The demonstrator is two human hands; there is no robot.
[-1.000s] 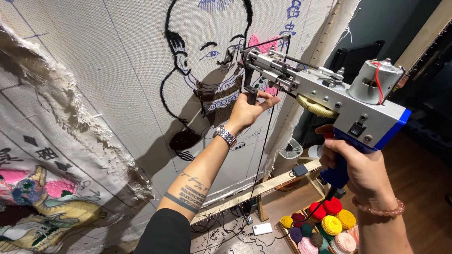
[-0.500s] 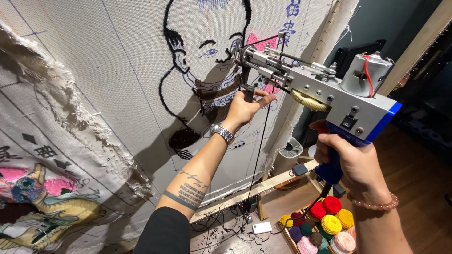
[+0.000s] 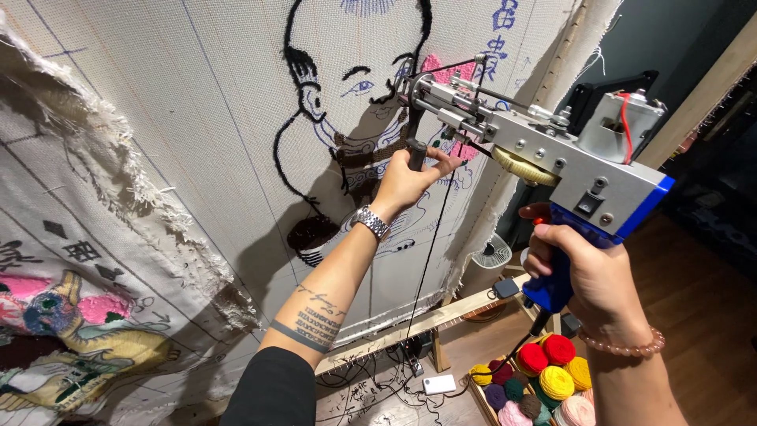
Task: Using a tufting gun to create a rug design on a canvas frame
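A silver and blue tufting gun [image 3: 552,162] points at a stretched cream cloth [image 3: 197,102] that carries a black tufted outline of a figure [image 3: 331,150]. My right hand [image 3: 583,268] grips the gun's blue rear handle. My left hand [image 3: 406,181], with a metal watch on its wrist, is closed around the black front handle under the gun's nose. A black yarn strand [image 3: 430,252] hangs down from the gun's front. The needle end sits against the cloth by a pink tufted patch [image 3: 441,71].
A second cloth [image 3: 71,300] with coloured tufted shapes hangs at the lower left, its frayed edge overlapping. A wooden frame bar [image 3: 418,323] runs below the cloth. A box of coloured yarn balls [image 3: 544,379] stands on the floor at right, with a small fan [image 3: 490,256] and cables nearby.
The gun and both hands have shifted slightly right and up along the cloth. Both grips are unchanged.
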